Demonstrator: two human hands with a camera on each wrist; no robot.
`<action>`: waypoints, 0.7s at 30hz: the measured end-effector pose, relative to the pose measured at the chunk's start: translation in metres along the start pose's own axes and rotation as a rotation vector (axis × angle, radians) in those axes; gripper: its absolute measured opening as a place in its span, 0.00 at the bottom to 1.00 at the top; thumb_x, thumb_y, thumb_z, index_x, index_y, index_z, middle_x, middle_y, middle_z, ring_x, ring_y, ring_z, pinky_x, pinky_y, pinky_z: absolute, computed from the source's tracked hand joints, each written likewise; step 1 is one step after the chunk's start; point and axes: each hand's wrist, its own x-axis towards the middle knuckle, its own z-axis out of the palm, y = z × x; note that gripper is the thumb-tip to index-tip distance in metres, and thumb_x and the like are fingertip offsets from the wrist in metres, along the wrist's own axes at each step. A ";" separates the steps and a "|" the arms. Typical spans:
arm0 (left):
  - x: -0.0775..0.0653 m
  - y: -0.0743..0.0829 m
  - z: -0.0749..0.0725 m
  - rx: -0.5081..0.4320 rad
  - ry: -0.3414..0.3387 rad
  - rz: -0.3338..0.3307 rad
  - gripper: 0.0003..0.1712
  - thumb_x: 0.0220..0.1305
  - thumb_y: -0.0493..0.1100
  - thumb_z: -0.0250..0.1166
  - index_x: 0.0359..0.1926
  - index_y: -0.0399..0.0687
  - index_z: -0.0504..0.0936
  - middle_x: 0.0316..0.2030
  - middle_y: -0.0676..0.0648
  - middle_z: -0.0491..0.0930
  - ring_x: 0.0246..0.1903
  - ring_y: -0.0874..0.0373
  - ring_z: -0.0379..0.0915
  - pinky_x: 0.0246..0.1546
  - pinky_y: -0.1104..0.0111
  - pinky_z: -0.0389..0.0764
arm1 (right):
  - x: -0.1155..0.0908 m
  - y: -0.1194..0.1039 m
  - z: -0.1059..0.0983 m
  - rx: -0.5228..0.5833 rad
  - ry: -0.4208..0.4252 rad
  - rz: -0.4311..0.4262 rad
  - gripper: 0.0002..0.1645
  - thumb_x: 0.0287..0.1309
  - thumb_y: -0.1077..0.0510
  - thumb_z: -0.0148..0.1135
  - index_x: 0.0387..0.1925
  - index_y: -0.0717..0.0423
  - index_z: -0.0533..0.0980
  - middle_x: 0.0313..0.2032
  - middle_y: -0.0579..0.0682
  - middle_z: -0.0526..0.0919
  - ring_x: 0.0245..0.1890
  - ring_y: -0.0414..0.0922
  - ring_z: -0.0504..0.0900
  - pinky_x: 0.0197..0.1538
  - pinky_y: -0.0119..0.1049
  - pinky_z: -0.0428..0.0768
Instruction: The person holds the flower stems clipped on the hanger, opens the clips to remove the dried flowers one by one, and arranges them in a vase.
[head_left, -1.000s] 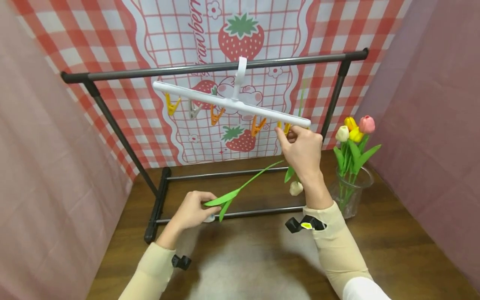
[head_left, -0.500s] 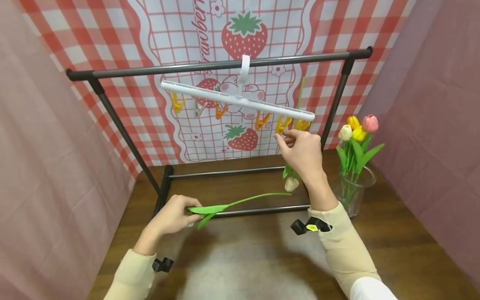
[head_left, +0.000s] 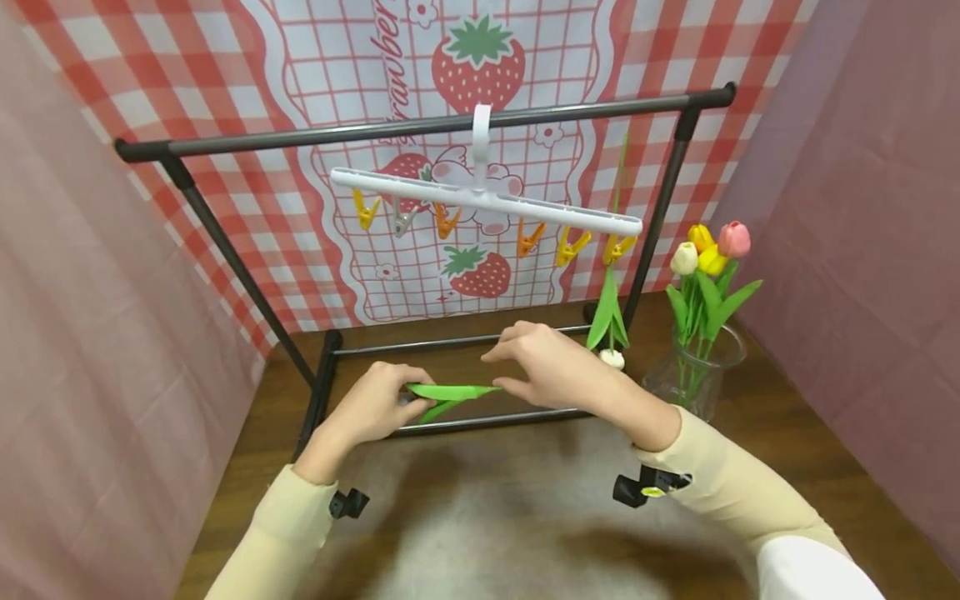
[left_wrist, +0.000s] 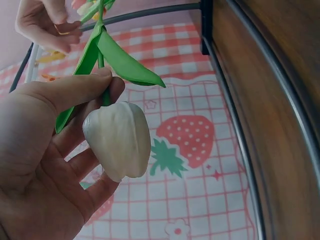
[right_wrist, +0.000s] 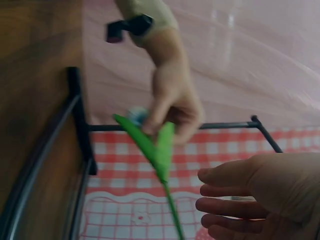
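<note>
Between thumb and forefinger my left hand pinches an artificial white tulip, right by its flower head. The green leaves and stem point to the right in the head view. My right hand is beside the stem, thumb and fingers extended and apart; the right wrist view shows its fingers off to one side of the stem. Above, a white clip hanger hangs on the rack, tilted down to the right. Its rightmost yellow clip holds another white tulip upside down.
A black metal rack stands on the wooden table. Several yellow, orange and grey clips hang along the hanger, such as an orange clip. At right, a clear vase holds yellow, pink and white tulips. Behind is a checked strawberry cloth.
My right hand has left the clips at the hanger's right end and moved down and left to the held tulip's stem. The hanger has swung slightly. My left hand still holds its tulip.
</note>
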 end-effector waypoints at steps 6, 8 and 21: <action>0.005 0.008 -0.004 0.012 0.027 0.023 0.03 0.65 0.40 0.77 0.40 0.52 0.92 0.33 0.54 0.90 0.25 0.69 0.74 0.29 0.72 0.76 | 0.000 -0.002 0.009 -0.040 0.006 -0.071 0.09 0.61 0.60 0.78 0.43 0.54 0.91 0.38 0.48 0.90 0.41 0.44 0.87 0.44 0.36 0.88; 0.007 0.010 -0.005 0.011 0.032 0.031 0.03 0.65 0.40 0.77 0.40 0.51 0.92 0.34 0.54 0.90 0.26 0.68 0.75 0.30 0.72 0.76 | 0.000 -0.001 0.011 -0.045 0.011 -0.074 0.07 0.60 0.60 0.78 0.41 0.54 0.91 0.36 0.47 0.90 0.39 0.43 0.87 0.43 0.35 0.88; 0.011 0.015 -0.004 0.011 0.026 0.016 0.03 0.67 0.41 0.76 0.41 0.50 0.92 0.33 0.52 0.90 0.24 0.67 0.70 0.27 0.72 0.73 | -0.004 -0.002 0.015 -0.075 -0.003 -0.015 0.03 0.61 0.60 0.77 0.37 0.52 0.90 0.33 0.45 0.87 0.35 0.40 0.86 0.39 0.34 0.87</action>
